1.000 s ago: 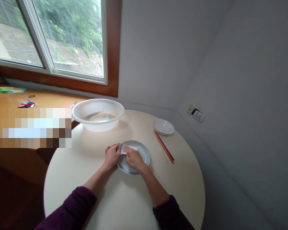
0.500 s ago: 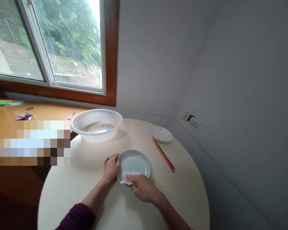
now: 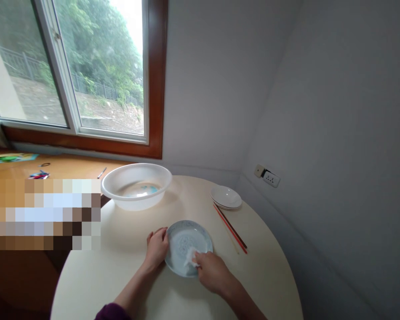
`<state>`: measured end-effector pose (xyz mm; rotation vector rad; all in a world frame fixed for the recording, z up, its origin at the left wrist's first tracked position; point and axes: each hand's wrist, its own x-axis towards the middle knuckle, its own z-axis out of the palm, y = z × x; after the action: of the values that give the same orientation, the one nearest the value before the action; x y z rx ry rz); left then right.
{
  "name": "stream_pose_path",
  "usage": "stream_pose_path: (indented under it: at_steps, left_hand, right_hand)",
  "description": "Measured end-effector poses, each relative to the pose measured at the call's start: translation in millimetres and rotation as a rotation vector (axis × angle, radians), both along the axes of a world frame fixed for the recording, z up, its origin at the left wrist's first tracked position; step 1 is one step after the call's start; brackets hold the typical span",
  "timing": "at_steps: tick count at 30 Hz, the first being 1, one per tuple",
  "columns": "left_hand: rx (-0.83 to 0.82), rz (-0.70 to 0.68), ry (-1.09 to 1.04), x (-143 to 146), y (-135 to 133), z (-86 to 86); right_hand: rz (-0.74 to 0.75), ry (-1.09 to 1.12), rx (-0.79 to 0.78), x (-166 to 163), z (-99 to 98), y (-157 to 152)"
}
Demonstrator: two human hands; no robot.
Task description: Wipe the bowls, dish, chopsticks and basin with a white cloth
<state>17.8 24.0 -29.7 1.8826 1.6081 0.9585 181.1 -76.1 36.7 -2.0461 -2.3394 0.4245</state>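
A pale blue patterned plate [image 3: 186,238] lies on the round cream table [image 3: 126,266] in front of me. My left hand [image 3: 157,248] curls round the plate's left rim and holds it in place. My right hand [image 3: 210,269] pinches a small white cloth [image 3: 190,257] and presses it onto the lower right part of the plate's inside.
A large translucent white basin [image 3: 136,184] with a little water stands at the table's back left. Stacked white small plates [image 3: 226,197] and red and dark chopsticks [image 3: 230,227] lie to the right. A wooden sill with small items runs left, a wall socket [image 3: 268,177] sits right.
My right hand has swept the cloth from the plate's upper left, along its near edge, to its lower right. The left hand stays on the rim. The camera has tilted up.
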Motion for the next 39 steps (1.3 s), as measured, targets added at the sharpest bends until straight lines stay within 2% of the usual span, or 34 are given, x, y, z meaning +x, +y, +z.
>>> stream_pose_path:
  at_steps: [4, 10, 16, 22, 29, 39]
  left_hand:
    - [0.007, -0.014, -0.013, 0, -1, 1.5]
    - [0.005, -0.015, -0.038, 0, -2, 5.9]
    - [0.022, -0.021, -0.053, -1, -2, 6.1]
    - [0.047, -0.023, -0.02, -2, 1, 0.9]
    - [0.038, 0.005, -0.007, -2, 4, -2.8]
    - [0.021, 0.019, -0.016, -2, 5, -2.7]
  right_hand:
    - [-0.026, -0.039, 0.031, 3, -10.2, 19]
    - [-0.016, 0.017, 0.086, -1, -31.1, 55]
    - [0.046, 0.092, 0.095, -20, -33.9, 75]
    - [0.185, 0.145, 0.076, -36, -23.4, 64]
    - [0.31, 0.23, 0.017, -33, -22.6, 52]
    - [0.378, 0.339, -0.059, -29, -22.3, 35]
